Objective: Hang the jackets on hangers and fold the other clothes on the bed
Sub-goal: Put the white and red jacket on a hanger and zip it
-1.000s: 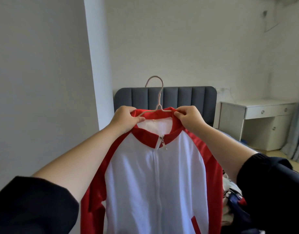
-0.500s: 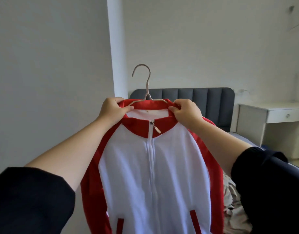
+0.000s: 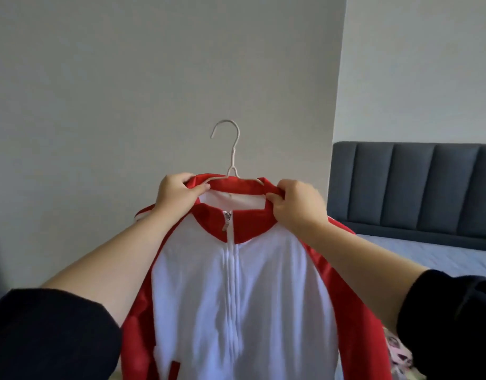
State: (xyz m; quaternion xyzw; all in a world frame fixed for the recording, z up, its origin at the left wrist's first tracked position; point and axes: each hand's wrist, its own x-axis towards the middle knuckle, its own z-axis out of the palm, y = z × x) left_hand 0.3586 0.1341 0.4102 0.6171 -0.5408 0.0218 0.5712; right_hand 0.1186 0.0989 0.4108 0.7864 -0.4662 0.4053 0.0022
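A white jacket [image 3: 263,292] with red collar and red sleeves hangs zipped up in front of me, held in the air. A pale wire hanger [image 3: 230,149] sits inside its collar, hook pointing up and curling left. My left hand [image 3: 176,196] grips the left side of the red collar. My right hand [image 3: 294,207] grips the right side of the collar. The hanger's arms are hidden under the fabric.
A plain grey wall fills the view behind the jacket. To the right stands a bed with a dark grey padded headboard [image 3: 414,187] and a blue sheet [image 3: 428,256]. A patterned pink cloth [image 3: 398,357] lies at the lower right.
My view has swung left: the headboard slid to the right and the nightstand left the frame. Both hands keep the same hold on the collar, and the jacket stays raised.
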